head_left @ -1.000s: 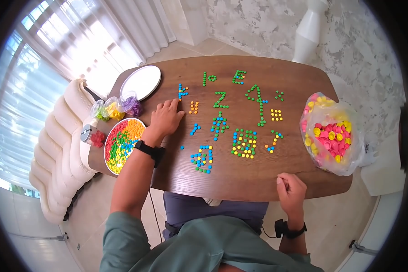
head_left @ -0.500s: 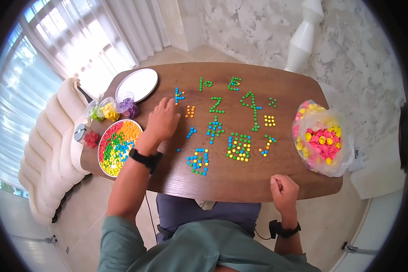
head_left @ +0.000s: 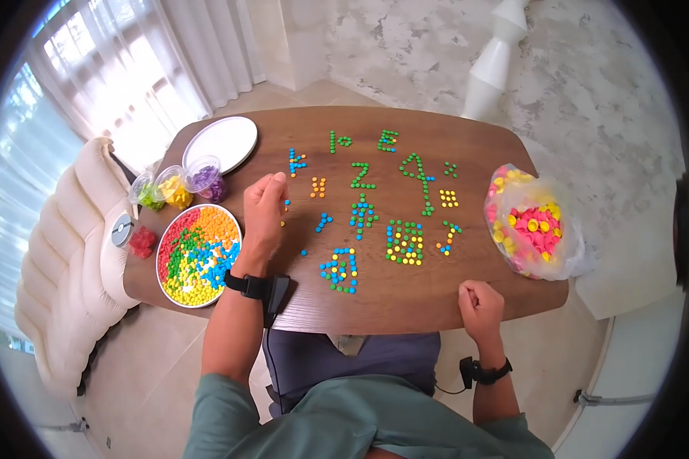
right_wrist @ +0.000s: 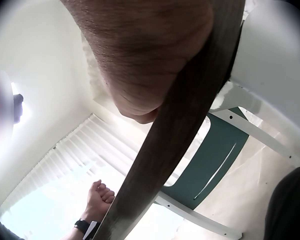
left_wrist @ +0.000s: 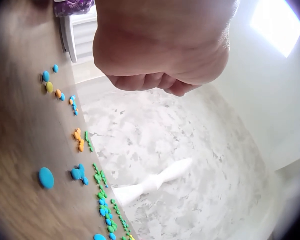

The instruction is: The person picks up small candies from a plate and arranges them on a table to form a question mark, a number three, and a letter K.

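My left hand (head_left: 265, 206) is raised over the left part of the table, its fingers curled in toward the palm. What may be inside it is hidden. Just right of it, a few blue and yellow round candies (left_wrist: 49, 87) lie on the wood. Farther off are a blue-and-orange letter k (head_left: 292, 162) and a small orange figure (head_left: 318, 187) made of the same pieces. My right hand (head_left: 481, 310) rests at the table's front edge, fingers loosely curled, with nothing seen in it.
Left on the table (head_left: 406, 306) stand a round tray (head_left: 158, 269) of colour-sorted candies, a jar of red pieces (head_left: 142, 242), tubs of green, yellow and purple pieces (head_left: 205, 183) and a white plate (head_left: 220, 144). More candy figures (head_left: 406, 243) fill the middle. A plastic bag (head_left: 566, 252) sits right.
My left hand has drawn back from beside the k and lifted, its fingers curling in. Candies it covered now show. My right hand stays at the front edge.
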